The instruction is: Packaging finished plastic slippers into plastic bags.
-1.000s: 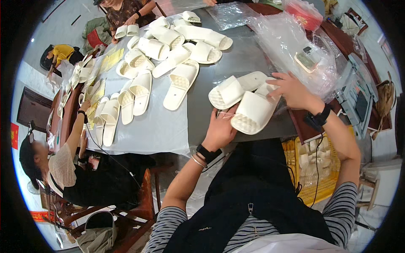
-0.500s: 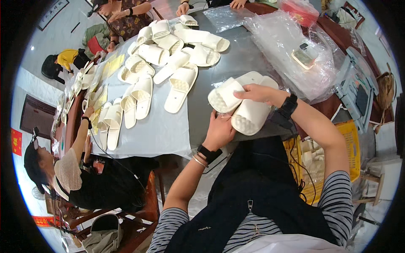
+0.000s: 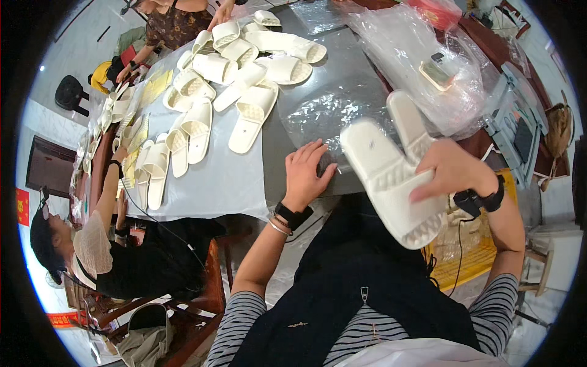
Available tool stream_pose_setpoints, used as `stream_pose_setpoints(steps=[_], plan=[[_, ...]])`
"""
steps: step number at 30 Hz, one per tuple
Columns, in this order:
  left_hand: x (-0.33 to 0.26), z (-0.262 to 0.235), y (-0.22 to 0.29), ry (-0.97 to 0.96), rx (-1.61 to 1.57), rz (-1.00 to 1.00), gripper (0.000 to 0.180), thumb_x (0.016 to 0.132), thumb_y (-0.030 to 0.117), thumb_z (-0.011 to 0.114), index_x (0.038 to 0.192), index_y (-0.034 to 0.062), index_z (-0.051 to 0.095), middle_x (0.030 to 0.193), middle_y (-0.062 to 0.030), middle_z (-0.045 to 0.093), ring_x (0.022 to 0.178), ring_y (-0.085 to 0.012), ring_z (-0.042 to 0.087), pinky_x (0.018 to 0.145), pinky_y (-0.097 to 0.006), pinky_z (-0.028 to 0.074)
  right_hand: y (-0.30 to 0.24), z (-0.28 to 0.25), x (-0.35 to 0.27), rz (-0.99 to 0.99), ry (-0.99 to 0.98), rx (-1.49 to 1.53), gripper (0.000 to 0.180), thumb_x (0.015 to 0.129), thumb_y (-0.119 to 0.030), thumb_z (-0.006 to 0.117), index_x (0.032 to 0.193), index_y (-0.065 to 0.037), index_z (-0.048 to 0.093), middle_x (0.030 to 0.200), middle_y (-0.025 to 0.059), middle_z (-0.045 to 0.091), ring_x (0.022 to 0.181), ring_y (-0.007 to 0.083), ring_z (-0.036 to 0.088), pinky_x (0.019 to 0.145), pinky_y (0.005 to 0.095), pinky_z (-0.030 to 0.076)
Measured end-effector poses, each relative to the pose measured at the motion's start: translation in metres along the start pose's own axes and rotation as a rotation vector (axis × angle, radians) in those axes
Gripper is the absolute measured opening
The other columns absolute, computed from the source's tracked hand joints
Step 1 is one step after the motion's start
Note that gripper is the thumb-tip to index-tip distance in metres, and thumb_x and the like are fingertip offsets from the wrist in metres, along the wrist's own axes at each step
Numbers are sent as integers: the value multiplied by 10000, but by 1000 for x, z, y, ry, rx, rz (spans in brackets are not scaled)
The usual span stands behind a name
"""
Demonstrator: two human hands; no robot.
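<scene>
A pair of cream slippers (image 3: 380,160) is in my right hand (image 3: 451,174), held above the table's near edge at the right. The thumb lies over the strap of the nearer slipper, and the other one angles out behind it. My left hand (image 3: 307,174) is open at the near edge of the table, fingers spread, holding nothing. Just beyond its fingertips a clear plastic bag (image 3: 333,107) lies flat on the grey tabletop. Several more cream slippers (image 3: 254,113) are spread over the left and far parts of the table.
Crumpled clear plastic (image 3: 397,52) with a phone (image 3: 437,72) on it covers the far right. A yellow crate (image 3: 474,257) stands below my right arm. At the left a seated person (image 3: 92,244) reaches over the table; another person (image 3: 177,24) is at the far side.
My left hand has let go of the slippers and opened. My right hand has carried the pair to the right and closer to me, turning it over so the toe ends point nearer.
</scene>
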State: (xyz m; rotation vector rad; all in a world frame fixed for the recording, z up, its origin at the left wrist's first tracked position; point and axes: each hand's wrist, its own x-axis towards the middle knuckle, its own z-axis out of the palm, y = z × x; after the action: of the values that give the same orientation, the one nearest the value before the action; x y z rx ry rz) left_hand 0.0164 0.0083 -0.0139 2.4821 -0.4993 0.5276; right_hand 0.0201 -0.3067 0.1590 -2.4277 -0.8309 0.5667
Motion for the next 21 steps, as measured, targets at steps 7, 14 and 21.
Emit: stream_pose_setpoints(steps=[7, 14, 21], plan=[[1, 0, 5, 2, -202, -149, 384, 815, 261, 753, 1158, 107, 673, 1220, -60, 678, 1198, -266, 573, 998, -412, 362, -4, 39, 5, -94, -292, -285, 709, 745, -723, 661, 609, -28, 695, 562, 182, 588, 582, 385, 594, 547, 422, 457], [5, -6, 10, -32, -12, -61, 331, 777, 248, 774, 1035, 118, 613, 1363, -72, 584, 1334, -315, 461, 1090, -519, 284, 15, 43, 29, -3, -376, -238, 724, 760, -711, 663, 696, 9, 704, 650, 214, 626, 625, 374, 630, 584, 428, 488], [6, -15, 5, -186, 57, 76, 214, 801, 279, 771, 933, 144, 672, 1557, -85, 380, 1466, -381, 252, 1154, -636, 168, 28, 44, 43, 83, -134, -105, 818, 742, -813, 590, 722, -8, 738, 662, 198, 661, 651, 359, 669, 618, 428, 514]])
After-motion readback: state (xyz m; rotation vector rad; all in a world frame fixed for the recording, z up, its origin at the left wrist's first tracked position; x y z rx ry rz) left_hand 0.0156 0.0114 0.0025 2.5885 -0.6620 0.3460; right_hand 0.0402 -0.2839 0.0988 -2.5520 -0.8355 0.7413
